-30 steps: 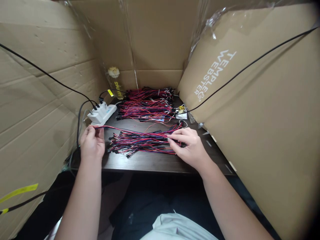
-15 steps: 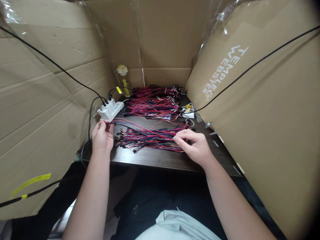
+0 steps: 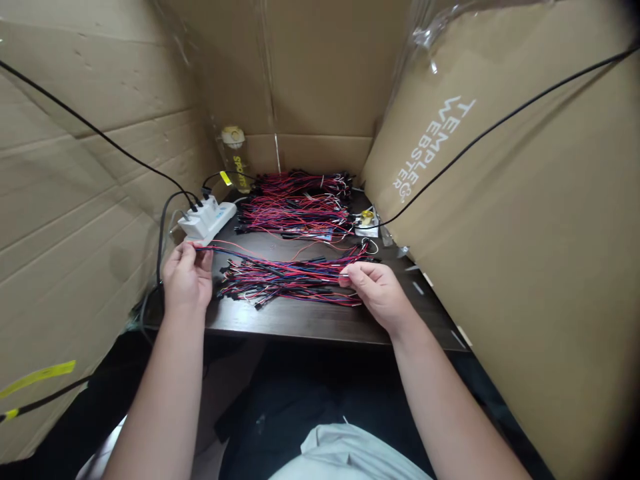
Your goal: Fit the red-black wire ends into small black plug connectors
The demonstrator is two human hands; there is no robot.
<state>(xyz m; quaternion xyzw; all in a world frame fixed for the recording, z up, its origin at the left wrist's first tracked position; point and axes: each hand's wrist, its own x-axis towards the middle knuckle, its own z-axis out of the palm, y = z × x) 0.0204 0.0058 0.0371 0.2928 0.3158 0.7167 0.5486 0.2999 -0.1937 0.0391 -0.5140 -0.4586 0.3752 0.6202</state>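
My left hand (image 3: 189, 275) is closed in a pinch on one end of a red and dark wire harness (image 3: 235, 251), close to the white power adapter. The harness runs rightward over the front pile of wires (image 3: 290, 275). At its other side my right hand (image 3: 373, 287) is pinched on the wires, with a small white bit showing at the fingertips. The front pile, of red, blue and black wires with black connectors, lies on the dark table (image 3: 300, 325) beneath the held strands. My right hand partly covers its right end.
Two more wire piles, a middle one (image 3: 295, 215) and a rear one (image 3: 303, 181), lie behind. A white power strip (image 3: 213, 219) with plugs stands left, a bottle (image 3: 234, 160) at the back. Yellow tape (image 3: 367, 217) sits right. Cardboard walls (image 3: 320, 73) enclose the table; black cables (image 3: 480, 137) cross both sides.
The whole view has shifted, so everything appears further left. My right fingers have closed more tightly around the wires, and the held strands look straighter and closer together. Both hands keep their places.
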